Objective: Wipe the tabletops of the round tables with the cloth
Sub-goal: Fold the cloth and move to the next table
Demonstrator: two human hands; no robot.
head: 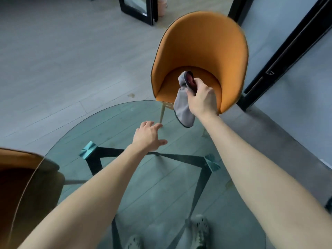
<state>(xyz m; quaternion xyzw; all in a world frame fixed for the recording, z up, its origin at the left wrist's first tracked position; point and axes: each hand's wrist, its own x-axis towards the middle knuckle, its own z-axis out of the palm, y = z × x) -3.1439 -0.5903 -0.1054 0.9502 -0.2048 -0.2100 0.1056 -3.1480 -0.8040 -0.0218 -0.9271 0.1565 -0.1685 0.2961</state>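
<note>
Pinched in the right hand [202, 97], the limp grey cloth [183, 106] hangs above the far edge of the round glass tabletop [111, 123], left hand [149, 136] spread empty over it, so wiping seems not yet begun.

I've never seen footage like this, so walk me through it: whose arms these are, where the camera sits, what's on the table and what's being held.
There is no machine here: a person wears a camera on the head, looking down at their own bare arms. The right hand grips a grey cloth that hangs in the air over the far edge of a round glass table. The left hand is open, reaching over the glass. Nothing lies on the tabletop. An orange chair stands beyond it, another at the left edge.
</note>
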